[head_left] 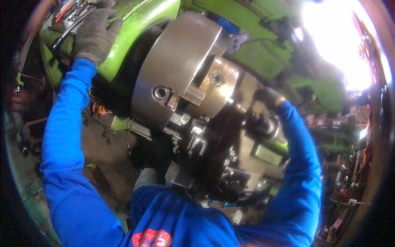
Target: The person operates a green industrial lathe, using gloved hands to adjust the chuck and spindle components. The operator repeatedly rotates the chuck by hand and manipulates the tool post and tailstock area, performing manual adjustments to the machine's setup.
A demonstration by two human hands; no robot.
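My left hand [95, 36], in a dark grey knit glove, lies on top of the green lathe headstock [133, 31] at the upper left. Its fingers are stretched forward and the thumb stands apart. A metal rod with a black end [70, 31] is just left of it. A big steel lathe chuck [173, 61] fills the middle, its jaws around a round metal workpiece [220, 80] with a hole in its side. Right of the workpiece, my right hand [266, 99] is also dark-gloved. Motion and shadow blur its fingers, so I cannot tell whether it grips anything.
Several hand tools [76, 12] lie at the far left on the headstock. Green machine parts [263, 57] stand behind the chuck. Below it is a dark tool carriage [236, 179] with metal fittings. A bright light [333, 41] glares at the upper right. Coloured wires [98, 108] hang at left.
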